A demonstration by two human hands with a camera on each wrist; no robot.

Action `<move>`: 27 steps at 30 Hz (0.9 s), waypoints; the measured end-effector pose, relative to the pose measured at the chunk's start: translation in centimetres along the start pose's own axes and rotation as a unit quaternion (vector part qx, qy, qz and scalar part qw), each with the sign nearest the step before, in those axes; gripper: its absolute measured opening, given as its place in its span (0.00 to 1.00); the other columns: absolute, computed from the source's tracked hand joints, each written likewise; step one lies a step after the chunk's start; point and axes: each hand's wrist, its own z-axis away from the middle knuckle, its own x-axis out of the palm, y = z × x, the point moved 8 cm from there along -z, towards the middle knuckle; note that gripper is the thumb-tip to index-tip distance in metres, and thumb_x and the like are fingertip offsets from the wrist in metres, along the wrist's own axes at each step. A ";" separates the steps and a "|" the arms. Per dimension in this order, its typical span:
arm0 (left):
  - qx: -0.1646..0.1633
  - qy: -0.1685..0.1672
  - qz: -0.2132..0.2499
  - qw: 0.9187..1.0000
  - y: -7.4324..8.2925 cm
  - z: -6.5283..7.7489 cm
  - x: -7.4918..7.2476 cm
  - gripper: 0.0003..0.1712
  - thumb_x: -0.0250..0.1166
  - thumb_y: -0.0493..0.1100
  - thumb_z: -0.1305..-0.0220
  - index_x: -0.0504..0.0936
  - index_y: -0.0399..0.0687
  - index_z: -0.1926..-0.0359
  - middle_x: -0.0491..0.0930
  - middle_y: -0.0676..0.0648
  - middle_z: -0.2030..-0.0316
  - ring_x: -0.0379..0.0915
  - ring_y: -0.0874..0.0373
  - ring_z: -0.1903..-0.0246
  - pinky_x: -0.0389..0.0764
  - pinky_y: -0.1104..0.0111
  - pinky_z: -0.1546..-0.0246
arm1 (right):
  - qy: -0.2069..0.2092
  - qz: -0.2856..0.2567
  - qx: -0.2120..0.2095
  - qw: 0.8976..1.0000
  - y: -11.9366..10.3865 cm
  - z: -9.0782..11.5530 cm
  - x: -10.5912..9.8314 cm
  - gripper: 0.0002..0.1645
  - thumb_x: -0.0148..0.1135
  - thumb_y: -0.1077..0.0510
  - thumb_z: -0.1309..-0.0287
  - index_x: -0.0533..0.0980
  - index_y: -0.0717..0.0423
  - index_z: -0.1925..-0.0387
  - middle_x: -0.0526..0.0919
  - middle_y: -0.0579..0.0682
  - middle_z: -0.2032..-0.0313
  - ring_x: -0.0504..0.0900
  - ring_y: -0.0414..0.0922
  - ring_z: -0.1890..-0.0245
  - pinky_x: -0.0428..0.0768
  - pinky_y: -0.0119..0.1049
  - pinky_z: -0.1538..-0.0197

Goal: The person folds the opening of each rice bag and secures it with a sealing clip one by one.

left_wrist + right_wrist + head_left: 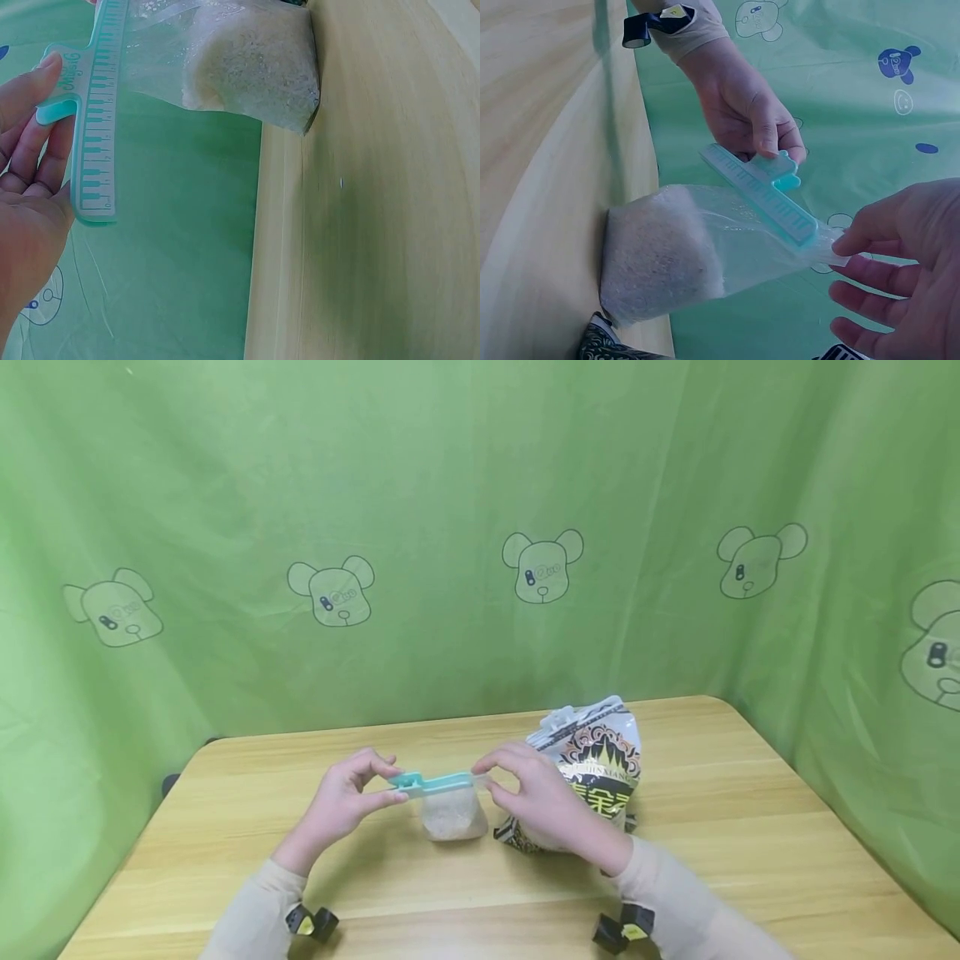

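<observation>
A clear plastic bag (660, 251) with whitish rice-like grains in its lower part stands on the table, its neck drawn upward. Across the neck lies a teal bag clip (442, 783) with piano-key and ruler markings. My left hand (341, 802) pinches the clip's handle between thumb and fingers, as the left wrist view shows up close. With thumb and forefinger, my right hand (536, 793) pinches the corner of the bag's top that sticks out past the clip's end; its other fingers are loosely bent.
Just right of the bag, partly behind my right hand, stands a larger printed bag (600, 752) with a pale clip (558, 720) at its top. The wooden table (750, 827) ends at a green curtain (450, 635). One tiny white grain (341, 182) lies on the table.
</observation>
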 end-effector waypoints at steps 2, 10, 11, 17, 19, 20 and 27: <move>0.000 -0.001 -0.001 1.000 0.0 0.0 0.0 0.11 0.74 0.34 0.50 0.82 0.41 0.64 0.82 0.45 0.64 0.76 0.44 0.43 0.70 0.65 0.35 | -0.001 0.004 -0.005 1.000 -0.1 0.0 -0.1 0.12 0.67 0.64 0.47 0.82 0.50 0.59 0.86 0.46 0.57 0.82 0.45 0.52 0.81 0.43 0.45; 0.004 -0.007 0.004 1.000 0.3 0.1 0.0 0.11 0.73 0.33 0.50 0.82 0.40 0.65 0.82 0.43 0.65 0.75 0.40 0.42 0.69 0.57 0.35 | 0.034 0.002 -0.035 0.999 -0.3 -0.1 -0.4 0.10 0.68 0.67 0.49 0.81 0.54 0.64 0.87 0.48 0.62 0.84 0.45 0.57 0.84 0.39 0.50; 0.006 -0.007 0.004 1.000 0.4 0.1 0.0 0.11 0.74 0.33 0.51 0.82 0.40 0.65 0.82 0.43 0.65 0.75 0.40 0.42 0.69 0.57 0.35 | 0.039 0.002 -0.040 0.998 -0.3 0.0 -0.4 0.10 0.68 0.67 0.49 0.81 0.53 0.64 0.87 0.48 0.62 0.84 0.44 0.57 0.84 0.39 0.50; 0.016 0.000 0.004 1.000 0.8 0.1 0.1 0.11 0.74 0.32 0.51 0.82 0.40 0.66 0.82 0.44 0.67 0.77 0.45 0.43 0.70 0.56 0.35 | 0.064 0.002 -0.071 0.995 -0.5 0.0 -0.5 0.09 0.68 0.68 0.51 0.81 0.54 0.67 0.87 0.48 0.65 0.84 0.44 0.60 0.84 0.37 0.53; 0.022 0.000 0.006 1.000 0.9 0.2 0.2 0.11 0.74 0.33 0.51 0.82 0.40 0.65 0.81 0.44 0.67 0.77 0.46 0.43 0.70 0.56 0.35 | 0.068 0.002 -0.076 0.995 -0.6 0.0 -0.6 0.09 0.68 0.68 0.51 0.81 0.54 0.67 0.87 0.48 0.66 0.84 0.44 0.61 0.84 0.37 0.53; 0.025 -0.001 0.008 1.000 1.0 0.2 0.3 0.11 0.74 0.33 0.51 0.82 0.40 0.65 0.81 0.43 0.67 0.77 0.46 0.43 0.71 0.56 0.36 | 0.070 0.002 -0.078 0.995 -0.6 0.0 -0.6 0.09 0.68 0.69 0.51 0.81 0.54 0.67 0.87 0.48 0.66 0.84 0.44 0.61 0.84 0.37 0.53; 0.027 0.009 0.016 0.999 1.2 0.2 0.6 0.11 0.74 0.32 0.51 0.82 0.40 0.66 0.81 0.43 0.67 0.78 0.55 0.44 0.71 0.57 0.36 | 0.071 0.005 -0.076 0.995 -0.6 0.1 -0.5 0.10 0.68 0.68 0.51 0.81 0.54 0.67 0.86 0.47 0.66 0.84 0.43 0.61 0.84 0.37 0.52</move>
